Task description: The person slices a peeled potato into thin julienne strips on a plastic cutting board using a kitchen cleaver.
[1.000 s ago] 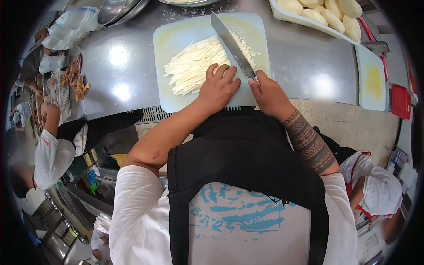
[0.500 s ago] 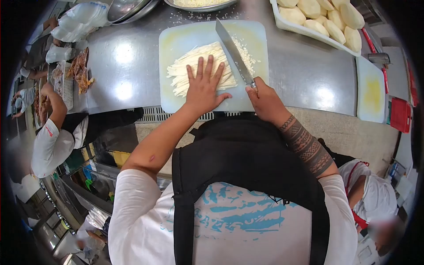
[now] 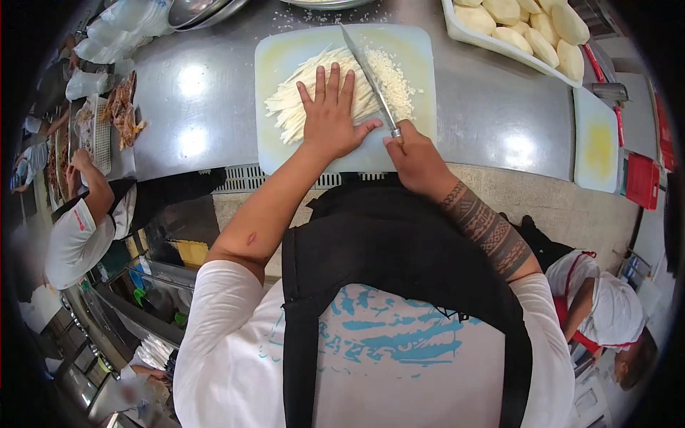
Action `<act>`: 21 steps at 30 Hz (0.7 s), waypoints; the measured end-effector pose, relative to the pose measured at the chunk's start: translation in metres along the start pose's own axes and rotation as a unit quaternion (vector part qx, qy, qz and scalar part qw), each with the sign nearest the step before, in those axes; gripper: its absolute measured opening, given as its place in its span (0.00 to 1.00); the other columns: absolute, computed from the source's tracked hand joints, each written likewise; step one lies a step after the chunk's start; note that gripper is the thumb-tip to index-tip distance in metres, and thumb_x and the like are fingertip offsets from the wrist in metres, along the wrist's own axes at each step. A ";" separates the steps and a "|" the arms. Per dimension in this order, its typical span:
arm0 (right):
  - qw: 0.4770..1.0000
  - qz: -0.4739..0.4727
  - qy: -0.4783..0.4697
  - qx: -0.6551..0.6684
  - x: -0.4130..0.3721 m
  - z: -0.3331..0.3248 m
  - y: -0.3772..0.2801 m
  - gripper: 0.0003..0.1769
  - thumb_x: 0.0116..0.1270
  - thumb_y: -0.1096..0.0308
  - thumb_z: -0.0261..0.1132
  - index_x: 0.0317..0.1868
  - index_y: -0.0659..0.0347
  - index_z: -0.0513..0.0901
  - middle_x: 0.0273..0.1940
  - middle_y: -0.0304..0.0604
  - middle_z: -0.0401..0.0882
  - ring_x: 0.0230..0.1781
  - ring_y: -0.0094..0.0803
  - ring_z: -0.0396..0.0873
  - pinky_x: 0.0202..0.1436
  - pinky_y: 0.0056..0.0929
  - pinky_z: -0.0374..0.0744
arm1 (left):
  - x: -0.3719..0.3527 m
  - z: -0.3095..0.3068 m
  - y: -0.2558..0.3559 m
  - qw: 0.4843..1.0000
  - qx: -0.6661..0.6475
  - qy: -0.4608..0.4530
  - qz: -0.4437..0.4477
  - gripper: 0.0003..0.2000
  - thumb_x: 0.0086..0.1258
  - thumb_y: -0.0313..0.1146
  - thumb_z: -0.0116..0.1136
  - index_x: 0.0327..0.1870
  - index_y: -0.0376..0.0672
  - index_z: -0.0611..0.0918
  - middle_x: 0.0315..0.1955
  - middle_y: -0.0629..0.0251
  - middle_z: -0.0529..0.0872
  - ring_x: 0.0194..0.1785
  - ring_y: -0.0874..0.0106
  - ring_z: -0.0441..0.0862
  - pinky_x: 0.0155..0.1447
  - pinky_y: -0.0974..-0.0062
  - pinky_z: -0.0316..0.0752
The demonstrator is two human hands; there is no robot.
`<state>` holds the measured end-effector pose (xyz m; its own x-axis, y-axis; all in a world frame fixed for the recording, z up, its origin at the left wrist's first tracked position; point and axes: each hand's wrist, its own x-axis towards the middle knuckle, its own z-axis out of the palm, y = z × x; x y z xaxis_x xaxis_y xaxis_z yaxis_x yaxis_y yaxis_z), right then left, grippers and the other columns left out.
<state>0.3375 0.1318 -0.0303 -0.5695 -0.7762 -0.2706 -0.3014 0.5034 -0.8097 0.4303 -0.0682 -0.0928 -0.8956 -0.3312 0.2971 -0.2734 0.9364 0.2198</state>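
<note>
A long knife (image 3: 369, 77) is held by its handle in my right hand (image 3: 419, 158), its blade pointing away from me over the cutting board (image 3: 275, 153). On the board, pale thin strips (image 3: 289, 100) lie fanned out to the left of the blade. My left hand (image 3: 330, 114) rests flat on these strips with its fingers spread and the thumb toward the blade. Small chopped bits (image 3: 401, 85) are heaped along the blade's right side.
Peeled potatoes (image 3: 531, 36) fill a white basket (image 3: 499, 44) at the upper right. Another board (image 3: 598, 143) lies at the right edge. Metal bowls (image 3: 203, 11) and plastic bags (image 3: 118, 36) stand upper left. Co-workers (image 3: 89, 221) are at both sides, one lower right (image 3: 606, 299).
The knife has moved left over the strips, and more chopped bits lie to its right. My right hand has shifted left with it. My left hand stays spread on the strips.
</note>
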 end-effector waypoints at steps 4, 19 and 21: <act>1.000 0.001 -0.001 0.008 0.002 0.001 -0.005 0.16 0.84 0.61 0.61 0.53 0.68 0.72 0.37 0.66 0.86 0.42 0.68 0.85 0.47 0.59 0.81 | 0.018 -0.005 -0.005 1.000 0.004 0.029 -0.012 0.23 0.79 0.46 0.60 0.68 0.44 0.82 0.70 0.54 0.79 0.77 0.48 0.70 0.80 0.31 0.53; 0.998 0.054 0.010 -0.034 -0.006 -0.010 -0.046 0.16 0.85 0.61 0.59 0.53 0.69 0.73 0.37 0.71 0.85 0.44 0.72 0.84 0.47 0.62 0.80 | 0.039 0.008 -0.009 0.998 0.044 0.016 0.031 0.13 0.66 0.32 0.61 0.51 0.53 0.87 0.51 0.61 0.85 0.61 0.55 0.78 0.70 0.45 0.66; 0.999 0.042 0.020 -0.019 -0.029 -0.006 -0.057 0.16 0.85 0.61 0.59 0.51 0.69 0.73 0.37 0.71 0.85 0.44 0.72 0.84 0.47 0.62 0.80 | 0.035 0.009 -0.009 0.998 0.044 0.018 0.030 0.13 0.66 0.32 0.61 0.51 0.53 0.87 0.51 0.61 0.85 0.60 0.55 0.79 0.70 0.45 0.66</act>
<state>0.3666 0.1282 0.0267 -0.6234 -0.7152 -0.3160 -0.2792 0.5812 -0.7644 0.3981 -0.0875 -0.0930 -0.8982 -0.2763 0.3418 -0.2503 0.9608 0.1189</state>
